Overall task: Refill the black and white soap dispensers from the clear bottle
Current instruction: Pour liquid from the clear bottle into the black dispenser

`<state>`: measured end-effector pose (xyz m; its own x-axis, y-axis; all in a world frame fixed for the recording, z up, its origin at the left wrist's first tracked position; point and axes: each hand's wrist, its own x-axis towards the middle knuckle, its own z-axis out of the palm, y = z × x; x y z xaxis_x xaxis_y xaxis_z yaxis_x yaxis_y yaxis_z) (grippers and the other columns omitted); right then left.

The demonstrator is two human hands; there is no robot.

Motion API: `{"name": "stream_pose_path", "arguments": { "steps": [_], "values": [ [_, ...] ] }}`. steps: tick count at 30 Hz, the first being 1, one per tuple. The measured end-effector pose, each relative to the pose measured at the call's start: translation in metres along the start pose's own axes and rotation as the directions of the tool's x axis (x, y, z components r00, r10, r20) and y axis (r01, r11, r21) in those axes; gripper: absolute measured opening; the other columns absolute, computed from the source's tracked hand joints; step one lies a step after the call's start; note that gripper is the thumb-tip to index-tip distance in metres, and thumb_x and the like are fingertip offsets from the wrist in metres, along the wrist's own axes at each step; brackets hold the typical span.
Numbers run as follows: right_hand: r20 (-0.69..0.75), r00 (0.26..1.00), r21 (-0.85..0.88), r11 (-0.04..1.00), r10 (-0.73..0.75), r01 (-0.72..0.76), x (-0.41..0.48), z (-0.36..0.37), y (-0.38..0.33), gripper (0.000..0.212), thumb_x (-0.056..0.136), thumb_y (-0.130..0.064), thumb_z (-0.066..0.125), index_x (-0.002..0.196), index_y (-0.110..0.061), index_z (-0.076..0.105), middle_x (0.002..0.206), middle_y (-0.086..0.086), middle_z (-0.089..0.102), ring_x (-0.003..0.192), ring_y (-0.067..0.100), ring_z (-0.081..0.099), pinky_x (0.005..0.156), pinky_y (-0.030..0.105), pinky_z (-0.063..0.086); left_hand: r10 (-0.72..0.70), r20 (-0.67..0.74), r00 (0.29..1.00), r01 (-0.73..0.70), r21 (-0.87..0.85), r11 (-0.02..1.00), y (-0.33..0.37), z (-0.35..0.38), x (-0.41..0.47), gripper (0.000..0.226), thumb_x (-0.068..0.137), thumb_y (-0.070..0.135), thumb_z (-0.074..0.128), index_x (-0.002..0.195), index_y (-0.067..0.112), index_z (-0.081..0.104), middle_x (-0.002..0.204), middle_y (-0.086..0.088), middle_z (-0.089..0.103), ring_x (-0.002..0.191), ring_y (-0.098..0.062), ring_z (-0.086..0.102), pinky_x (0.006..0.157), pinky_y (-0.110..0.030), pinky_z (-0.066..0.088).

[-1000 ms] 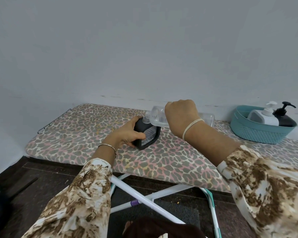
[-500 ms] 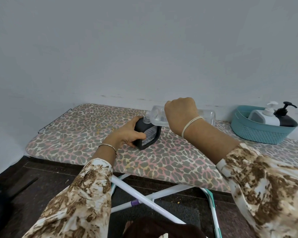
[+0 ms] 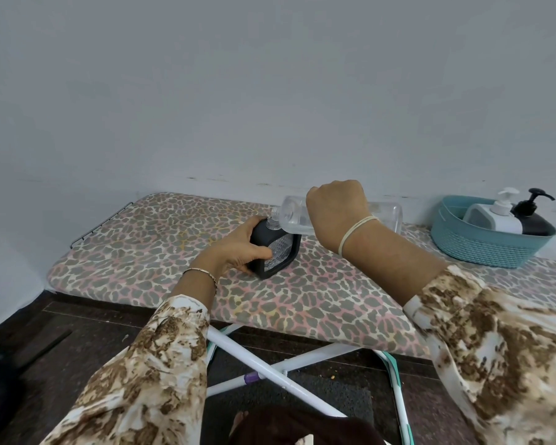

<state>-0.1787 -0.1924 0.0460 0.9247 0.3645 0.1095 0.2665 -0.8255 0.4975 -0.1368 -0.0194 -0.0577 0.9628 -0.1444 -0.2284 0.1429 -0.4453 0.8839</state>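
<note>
Hands [image 3: 238,248] [image 3: 336,208] two, clear bottle [image 3: 292,215] one, dispensers [image 3: 275,252] [image 3: 495,220] [image 3: 536,223] three

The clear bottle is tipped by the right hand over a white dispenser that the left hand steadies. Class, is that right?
No: the head view shows a black dispenser, not white, under the clear bottle. The right hand tips; the left hand steadies.

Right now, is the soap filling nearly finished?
Not yet. Done: the pump is off the black dispenser on the board. In hand: the left hand steadies it while the right hand tips the clear bottle into its neck. Left: the white dispenser sits in the teal basket, pump on.
</note>
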Motion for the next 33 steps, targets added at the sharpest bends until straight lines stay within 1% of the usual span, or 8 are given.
{"name": "stream_pose_path", "arguments": {
  "steps": [2,3,6,9,11,27,29,33],
  "values": [
    [0.006,1.0,-0.005,1.0,-0.005,0.005,-0.0001,-0.0001,-0.0002,0.017,0.083,-0.007,0.053,0.091,-0.011,0.039,0.067,-0.001,0.036,0.071,0.018,0.048,0.083,0.032,0.051,0.0,-0.001,1.0,0.0,-0.002,1.0,0.0,0.0004,0.0001,0.07,0.084,0.0,0.062,0.14,0.03,0.032,0.121,-0.005,0.054,0.105,-0.032,0.061,0.08,-0.056,0.056],
    [0.009,1.0,-0.01,1.0,-0.005,0.005,0.0004,0.0,-0.0002,0.017,0.082,-0.007,0.053,0.092,-0.011,0.039,0.067,-0.001,0.037,0.071,0.018,0.049,0.083,0.032,0.05,0.0,0.0,1.0,0.0,0.002,1.0,0.0,0.0005,0.0002,0.07,0.084,0.0,0.062,0.14,0.031,0.032,0.122,-0.006,0.054,0.106,-0.032,0.061,0.08,-0.057,0.056],
    [0.009,1.0,-0.021,1.0,-0.003,0.003,0.0022,0.0008,-0.0001,0.017,0.082,-0.006,0.053,0.091,-0.011,0.04,0.067,-0.001,0.037,0.059,0.015,0.041,0.083,0.032,0.05,0.001,0.0,1.0,-0.001,0.006,1.0,0.0001,0.0002,0.0006,0.07,0.084,0.001,0.063,0.139,0.031,0.032,0.124,-0.007,0.054,0.106,-0.032,0.062,0.08,-0.059,0.055],
    [0.005,1.0,-0.019,1.0,-0.01,0.01,0.0028,0.0004,-0.0001,0.016,0.083,-0.007,0.053,0.092,-0.011,0.04,0.067,-0.001,0.036,0.072,0.019,0.049,0.085,0.033,0.05,0.001,0.0,1.0,-0.001,0.0,1.0,0.0001,-0.0001,0.0005,0.07,0.084,0.0,0.063,0.139,0.031,0.033,0.124,-0.007,0.055,0.106,-0.032,0.062,0.08,-0.058,0.055],
    [0.001,1.0,-0.013,1.0,-0.011,0.011,0.0027,0.0001,-0.0003,0.016,0.084,-0.007,0.053,0.092,-0.011,0.04,0.067,0.0,0.036,0.077,0.021,0.049,0.085,0.033,0.05,0.003,0.001,1.0,-0.003,-0.001,1.0,-0.0001,-0.0001,0.0005,0.07,0.084,0.0,0.063,0.139,0.031,0.032,0.124,-0.007,0.055,0.106,-0.032,0.062,0.08,-0.059,0.055],
    [-0.006,1.0,-0.014,1.0,-0.007,0.007,0.002,-0.0002,-0.0007,0.017,0.084,-0.008,0.054,0.092,-0.012,0.039,0.067,0.0,0.035,0.078,0.021,0.049,0.085,0.033,0.049,0.001,0.003,1.0,-0.001,0.032,0.999,0.0002,-0.0009,0.0014,0.072,0.084,0.002,0.064,0.141,0.031,0.03,0.126,-0.007,0.052,0.106,-0.033,0.061,0.079,-0.058,0.056],
    [0.0,1.0,-0.013,1.0,-0.006,0.006,0.0016,-0.0009,-0.0005,0.018,0.084,-0.008,0.055,0.094,-0.014,0.041,0.067,0.0,0.035,0.078,0.021,0.049,0.086,0.034,0.049,0.002,0.002,1.0,-0.002,0.035,0.999,0.0005,-0.0008,0.0014,0.072,0.084,0.002,0.064,0.141,0.03,0.03,0.126,-0.008,0.052,0.106,-0.033,0.061,0.079,-0.058,0.056],
    [0.0,1.0,-0.023,1.0,0.0,0.001,0.0018,-0.0013,-0.0003,0.024,0.084,-0.009,0.055,0.108,-0.011,0.052,0.069,0.0,0.039,0.079,0.021,0.051,0.086,0.034,0.05,0.001,0.001,1.0,-0.001,0.034,0.999,0.0003,-0.0008,0.0014,0.072,0.084,0.002,0.064,0.141,0.03,0.03,0.126,-0.008,0.052,0.106,-0.033,0.061,0.079,-0.058,0.056]
  ]
}}
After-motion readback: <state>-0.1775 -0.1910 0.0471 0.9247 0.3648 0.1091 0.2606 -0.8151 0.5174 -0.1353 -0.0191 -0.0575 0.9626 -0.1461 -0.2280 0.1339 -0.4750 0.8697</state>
